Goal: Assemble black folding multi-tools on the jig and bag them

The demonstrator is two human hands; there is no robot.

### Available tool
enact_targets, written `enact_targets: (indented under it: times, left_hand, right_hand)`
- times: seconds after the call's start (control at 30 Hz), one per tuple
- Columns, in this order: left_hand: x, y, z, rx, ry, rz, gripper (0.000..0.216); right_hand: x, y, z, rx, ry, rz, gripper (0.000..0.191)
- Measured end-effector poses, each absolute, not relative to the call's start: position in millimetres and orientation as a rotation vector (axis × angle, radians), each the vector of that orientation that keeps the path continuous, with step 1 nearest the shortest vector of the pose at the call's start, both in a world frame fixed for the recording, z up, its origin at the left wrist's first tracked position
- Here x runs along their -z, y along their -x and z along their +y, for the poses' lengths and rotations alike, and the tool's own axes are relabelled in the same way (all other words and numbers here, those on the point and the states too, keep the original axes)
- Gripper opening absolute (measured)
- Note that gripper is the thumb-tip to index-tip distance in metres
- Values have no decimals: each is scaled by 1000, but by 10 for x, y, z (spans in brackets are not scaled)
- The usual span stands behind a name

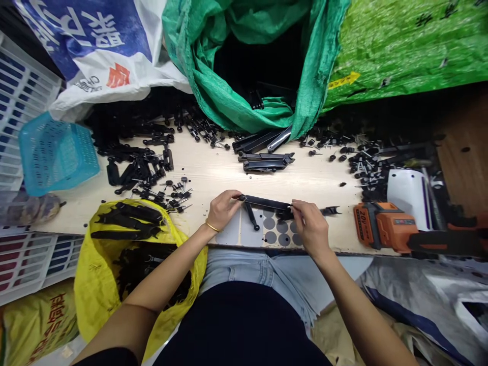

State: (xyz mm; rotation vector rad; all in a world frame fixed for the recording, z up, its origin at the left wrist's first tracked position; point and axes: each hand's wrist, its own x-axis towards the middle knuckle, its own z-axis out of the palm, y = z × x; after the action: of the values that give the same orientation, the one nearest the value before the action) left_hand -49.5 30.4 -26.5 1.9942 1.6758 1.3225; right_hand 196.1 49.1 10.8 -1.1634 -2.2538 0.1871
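A long black bracket arm (267, 203) is held level above the front of the workbench. My left hand (224, 209) pinches its left end, by a dark round knob. At the other end, the fingertips of my right hand (310, 223) close on the tip; whether they also hold a small screw cannot be made out. A shorter black rod with a ball end (252, 217) slants down below the arm. Under it lie a grey sheet (227, 231) and a sheet with round grey pads (282, 239). Another black part (330, 210) shows right of my right hand.
Finished-looking black arms (269, 163) lie before a green sack (316, 76). Loose black parts (141, 170) and knob screws (362, 157) flank the bench (206, 170). An orange cordless tool (385, 226) lies right, a blue basket (57, 152) left. A yellow sack (91, 284) stands front left.
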Motion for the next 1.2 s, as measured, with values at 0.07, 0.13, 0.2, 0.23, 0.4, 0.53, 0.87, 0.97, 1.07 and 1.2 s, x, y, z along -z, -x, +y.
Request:
enact_targets:
  times: [0.07,0.13,0.2,0.23,0.4,0.53,0.87,0.97,1.07,1.2]
  left_hand:
    - [304,529,324,-1335,-2084,1645,11]
    - [315,533,354,-1263,-2211,1577,11]
    - [280,514,376,-1120,-2352,1521,13]
    - [246,505,379,-1046,-2402,1517,15]
    - [38,529,297,-694,-2539,1597,23]
    - [-4,568,221,-442,-2653,1519,34]
    - [-281,325,448,-95,-2660,1430,27]
    - [-201,84,538,-31,-2635,1292,55]
    - [-64,-76,575,81,-2608,1345,51]
    - [-34,-110,551,134,-2491,1511,29]
  right_hand:
    - [-34,-2015,490,-175,1092,-2255,28]
    - [6,-2079,495,-190,1013,-2325,38]
    - [17,-2146,498,-226,991,-2369,46]
    - [17,-2176,495,-246,1005,-2378,49]
    - [39,-2252,419,-286,1122,-2381,59]
    - [107,-2252,394,-328,1164,-2323,59]
    - [169,-2326,492,-296,1165,-2368,62]
    - [166,-2347,501,-327,1175,-2391,60]
    - [151,-2373,472,-405,1169,-2385,58]
    - [159,-2406,358,-519,1323,-2023,44]
